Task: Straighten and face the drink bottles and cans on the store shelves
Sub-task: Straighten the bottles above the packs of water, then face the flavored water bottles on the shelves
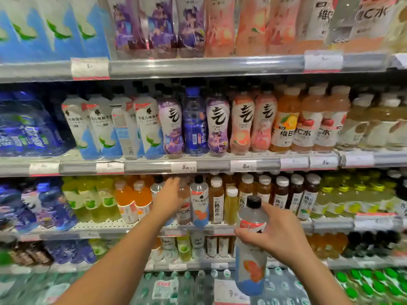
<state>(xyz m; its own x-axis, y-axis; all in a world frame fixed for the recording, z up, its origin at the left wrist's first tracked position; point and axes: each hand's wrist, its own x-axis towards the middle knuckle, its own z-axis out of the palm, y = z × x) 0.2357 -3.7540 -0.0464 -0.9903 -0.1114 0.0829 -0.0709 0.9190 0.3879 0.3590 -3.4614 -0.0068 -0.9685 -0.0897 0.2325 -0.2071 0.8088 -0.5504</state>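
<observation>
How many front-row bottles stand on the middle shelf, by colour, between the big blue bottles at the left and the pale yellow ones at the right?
White-and-blue bottles: 4
Purple bottles: 2
Dark blue bottle: 1
Pink bottles: 2
Orange-to-pink vitamin bottles: 3
Total: 12

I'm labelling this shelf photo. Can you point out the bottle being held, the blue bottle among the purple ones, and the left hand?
held bottle [251,260]: head view, on its label.
blue bottle [194,126]: head view, mid-body.
left hand [170,195]: head view, back of the hand.
</observation>
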